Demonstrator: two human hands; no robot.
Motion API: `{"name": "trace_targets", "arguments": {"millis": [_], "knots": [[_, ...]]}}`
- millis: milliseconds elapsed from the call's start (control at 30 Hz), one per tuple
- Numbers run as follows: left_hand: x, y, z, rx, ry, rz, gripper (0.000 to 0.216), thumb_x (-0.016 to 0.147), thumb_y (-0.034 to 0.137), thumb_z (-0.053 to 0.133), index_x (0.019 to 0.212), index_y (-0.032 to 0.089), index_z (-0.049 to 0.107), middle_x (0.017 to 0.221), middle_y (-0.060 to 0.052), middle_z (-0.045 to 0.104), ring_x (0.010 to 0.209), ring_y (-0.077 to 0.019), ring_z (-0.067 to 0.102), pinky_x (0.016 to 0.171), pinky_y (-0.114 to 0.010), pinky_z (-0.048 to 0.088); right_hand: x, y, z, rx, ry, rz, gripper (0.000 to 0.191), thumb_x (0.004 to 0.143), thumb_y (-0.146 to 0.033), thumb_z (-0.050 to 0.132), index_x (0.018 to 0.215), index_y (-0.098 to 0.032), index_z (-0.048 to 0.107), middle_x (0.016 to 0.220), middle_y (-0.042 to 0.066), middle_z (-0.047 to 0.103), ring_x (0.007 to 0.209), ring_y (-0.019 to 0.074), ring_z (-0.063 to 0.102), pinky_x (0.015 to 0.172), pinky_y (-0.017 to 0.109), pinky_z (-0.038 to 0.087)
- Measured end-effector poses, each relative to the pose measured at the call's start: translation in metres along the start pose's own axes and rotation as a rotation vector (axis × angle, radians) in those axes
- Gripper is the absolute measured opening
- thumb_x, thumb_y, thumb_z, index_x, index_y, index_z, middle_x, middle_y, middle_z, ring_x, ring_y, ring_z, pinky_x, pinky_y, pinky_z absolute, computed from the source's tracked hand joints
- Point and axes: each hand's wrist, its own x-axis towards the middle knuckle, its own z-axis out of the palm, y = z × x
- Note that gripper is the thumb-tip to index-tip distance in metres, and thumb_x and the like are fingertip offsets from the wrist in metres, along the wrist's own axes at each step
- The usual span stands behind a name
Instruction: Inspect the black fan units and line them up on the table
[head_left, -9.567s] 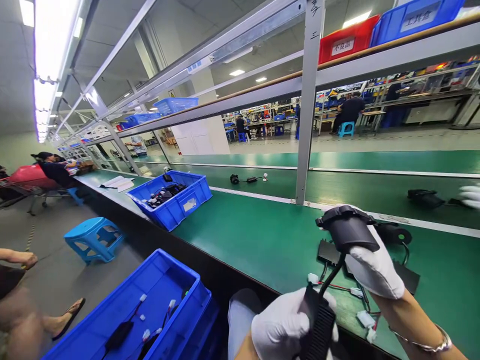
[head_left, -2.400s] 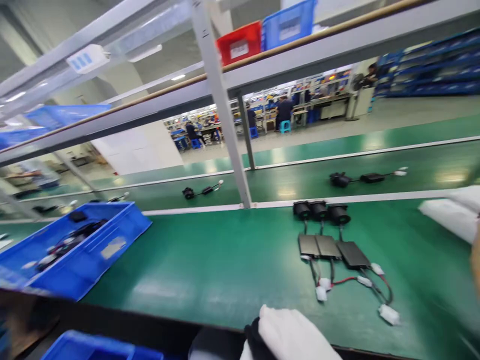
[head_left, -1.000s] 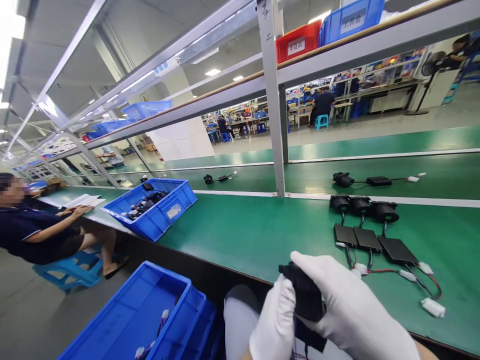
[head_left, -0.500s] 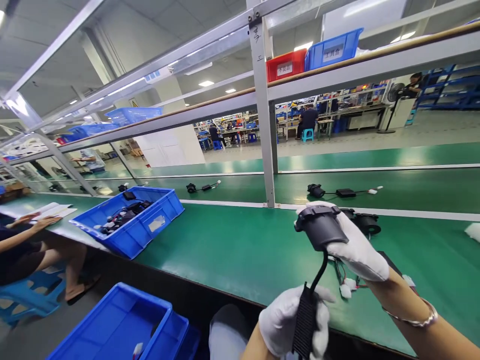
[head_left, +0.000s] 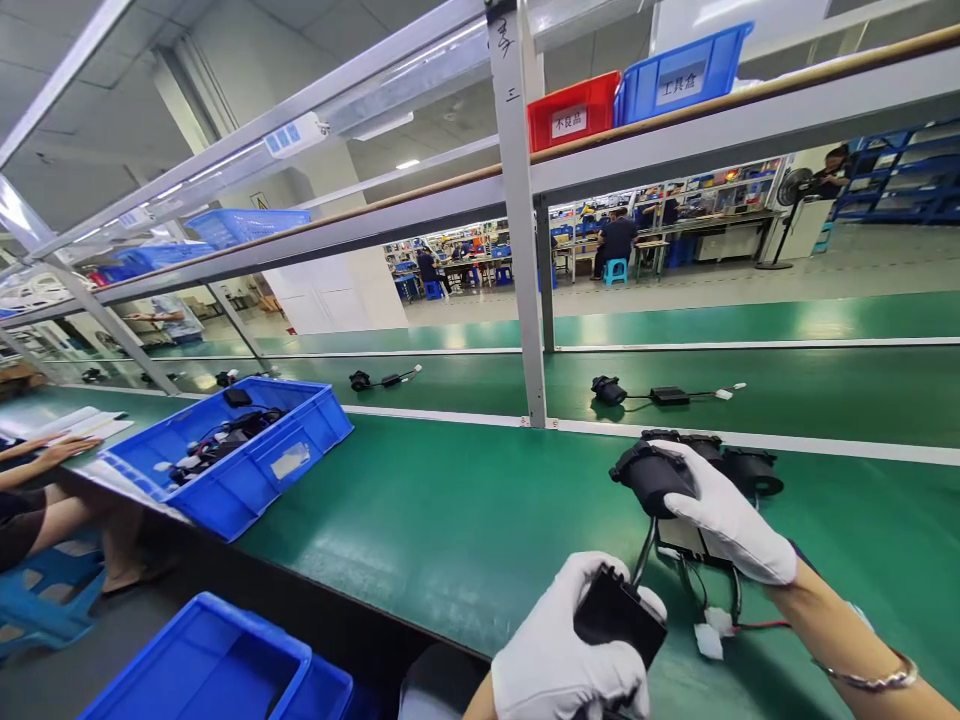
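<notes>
Both of my hands wear white gloves. My right hand [head_left: 727,520] is closed round a black cylindrical lamp unit [head_left: 651,480], held just above the green bench [head_left: 450,510]. A black cable runs from it down to a flat black driver box [head_left: 619,615], which my left hand [head_left: 559,655] grips near the bench's front edge. Behind my right hand stand more of the same black lamp units [head_left: 739,468] in a row, with their flat boxes and white connectors [head_left: 707,640] lying in front of them.
A blue bin [head_left: 225,465] of wired parts sits on the bench to the left; another blue bin [head_left: 202,670] stands below. Two wired units [head_left: 384,379] [head_left: 652,394] lie on the conveyor behind a grey post [head_left: 521,250]. A seated person's arm [head_left: 45,455] rests at far left.
My right hand has lowered the lamp unit toward the row of units on the bench. My left hand has turned the driver box from upright to flat.
</notes>
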Motion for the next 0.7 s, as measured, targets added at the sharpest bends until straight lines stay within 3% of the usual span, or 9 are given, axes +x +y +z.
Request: {"name": "trace_targets", "arguments": {"millis": [100,200,267,333,500,600,700], "knots": [[0.012,-0.008,0.000,-0.006,0.101,0.048,0.064,0.068,0.060,0.089,0.098,0.023,0.046,0.078,0.004,0.065,0.037,-0.0057,0.055,0.028,-0.013,0.026,0.001,0.011,0.001,-0.061,-0.025,0.001,0.088,0.079,-0.088,0.066,0.133,-0.019,0.061,0.134,0.019,0.069,0.124,0.0392,0.068,0.105,0.049,0.058],[0.029,-0.016,-0.009,0.033,0.159,0.072,0.074,0.078,0.089,0.061,0.103,0.020,0.050,0.080,-0.003,0.072,0.037,-0.0083,0.055,0.028,-0.017,0.018,0.012,0.025,0.001,-0.164,-0.047,0.006,0.079,0.085,-0.078,0.064,0.136,-0.018,0.058,0.137,0.019,0.068,0.125,0.0379,0.067,0.107,0.052,0.056],[0.045,-0.022,-0.017,0.103,0.237,0.085,0.077,0.086,0.089,0.044,0.110,0.016,0.053,0.073,-0.006,0.072,0.040,-0.0085,0.054,0.035,-0.018,0.022,0.027,0.035,0.000,-0.268,-0.061,0.009,0.074,0.085,-0.067,0.068,0.137,-0.017,0.058,0.139,0.019,0.066,0.128,0.0382,0.064,0.112,0.054,0.051],[0.066,-0.031,-0.022,0.152,0.304,0.074,0.077,0.087,0.080,0.047,0.122,0.011,0.050,0.068,-0.005,0.068,0.046,-0.0103,0.054,0.041,-0.018,0.027,0.047,0.044,-0.002,-0.393,-0.094,0.012,0.068,0.082,-0.055,0.075,0.135,-0.015,0.061,0.136,0.019,0.067,0.128,0.0385,0.062,0.114,0.055,0.047],[0.105,-0.055,-0.015,0.186,0.338,-0.004,0.078,0.082,0.049,0.056,0.144,0.006,0.034,0.091,-0.006,0.063,0.061,-0.0135,0.058,0.057,-0.025,0.045,0.085,0.062,-0.002,-0.672,-0.243,0.059,0.047,0.091,-0.042,0.080,0.128,-0.015,0.068,0.120,0.013,0.071,0.114,0.0302,0.067,0.105,0.052,0.052],[0.095,-0.059,-0.013,0.289,0.293,-0.005,0.072,0.080,0.044,0.060,0.140,0.005,0.047,0.119,-0.019,0.063,0.088,-0.0233,0.068,0.084,-0.039,0.054,0.092,0.063,-0.001,-0.750,-0.280,0.095,0.041,0.097,-0.043,0.077,0.126,-0.016,0.068,0.119,0.010,0.070,0.111,0.0280,0.067,0.103,0.052,0.053],[0.062,-0.039,-0.019,0.433,0.221,0.097,0.053,0.084,0.053,0.069,0.116,0.011,0.070,0.133,-0.021,0.065,0.122,-0.0339,0.061,0.114,-0.049,0.041,0.091,0.043,0.001,-0.739,-0.237,0.106,0.037,0.099,-0.043,0.075,0.123,-0.016,0.069,0.120,0.010,0.071,0.115,0.0288,0.067,0.108,0.055,0.050]]}}
